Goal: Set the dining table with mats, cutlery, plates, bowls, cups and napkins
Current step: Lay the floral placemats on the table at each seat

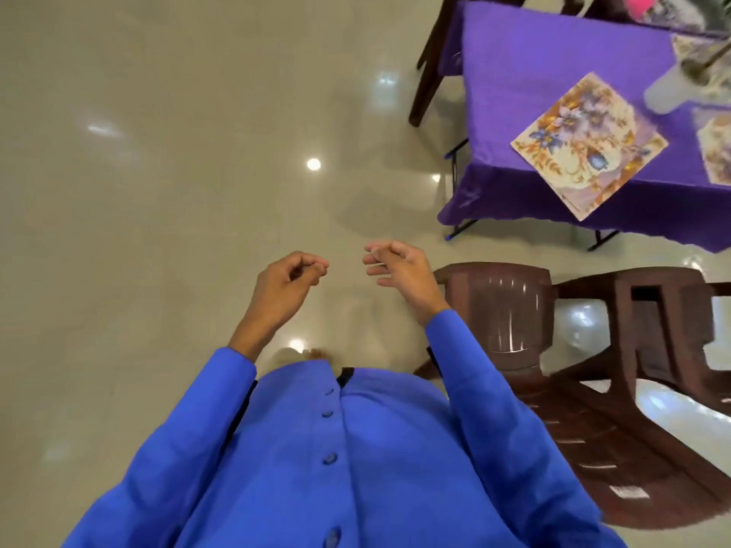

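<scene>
The dining table point(526, 73) stands at the upper right under a purple cloth. A floral mat point(589, 144) lies near its front corner, turned at an angle. A second floral mat point(718, 148) shows partly at the right edge, and a third point(688, 45) lies farther back. My left hand point(286, 284) and my right hand point(399, 270) hang in front of my chest over the floor, well to the left of the table. Both have loosely curled fingers and hold nothing.
A brown plastic chair point(514, 310) stands just right of my right arm, in front of the table. A dark wooden chair point(431, 69) stands at the table's far left side. A blurred pale vase point(668, 92) rests on the table. Glossy tile floor point(158, 191) spreads to the left.
</scene>
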Available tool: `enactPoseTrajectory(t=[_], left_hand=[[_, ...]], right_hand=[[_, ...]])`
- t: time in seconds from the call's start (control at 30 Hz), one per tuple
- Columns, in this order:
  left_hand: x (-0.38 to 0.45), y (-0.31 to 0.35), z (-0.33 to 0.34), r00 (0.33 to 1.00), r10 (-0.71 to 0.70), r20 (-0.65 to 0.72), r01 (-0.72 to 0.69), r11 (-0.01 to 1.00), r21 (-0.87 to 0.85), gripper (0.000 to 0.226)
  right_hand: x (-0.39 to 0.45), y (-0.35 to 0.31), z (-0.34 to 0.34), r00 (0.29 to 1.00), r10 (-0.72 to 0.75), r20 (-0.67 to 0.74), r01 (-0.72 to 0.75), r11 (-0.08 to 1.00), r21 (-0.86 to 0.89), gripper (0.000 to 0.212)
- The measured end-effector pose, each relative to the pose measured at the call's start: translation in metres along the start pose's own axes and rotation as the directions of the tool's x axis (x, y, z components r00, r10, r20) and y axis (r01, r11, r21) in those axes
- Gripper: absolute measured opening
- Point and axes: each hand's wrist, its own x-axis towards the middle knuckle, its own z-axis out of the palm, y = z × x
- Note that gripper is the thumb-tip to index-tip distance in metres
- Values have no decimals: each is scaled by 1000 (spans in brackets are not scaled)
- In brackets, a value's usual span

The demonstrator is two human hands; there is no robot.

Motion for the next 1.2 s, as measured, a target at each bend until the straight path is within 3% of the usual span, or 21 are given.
enactPoseTrajectory(t=[0.33,0.53,0.7,0.87,1.07,1.13,1.2], left_hand=[[242,99,-13,945,67,321,-104,989,102,14],[389,172,-6,861,11,509,-125,974,189,14],[483,243,40,776,24,630,-207,954,219,13],[539,275,120,678,-53,733,-226,934,278,13],[585,309,246,569,-116,815,-272,908,319,13],[601,328,286,555,-128,822,-274,905,325,13],[621,351,329,558,-149,817,-280,892,354,13]], right_hand=[[149,-75,-8,948,116,-297,-51,974,220,23],[232,-131,-36,833,231,-503,-47,935,351,22],[267,-157,-58,753,338,-565,-48,884,465,21],[292,-153,-107,632,445,-634,-11,824,567,21],[330,-125,-232,478,530,-700,101,759,643,19],[345,-107,-283,391,575,-719,84,755,650,23],[361,-87,-347,259,606,-752,-7,780,626,31]])
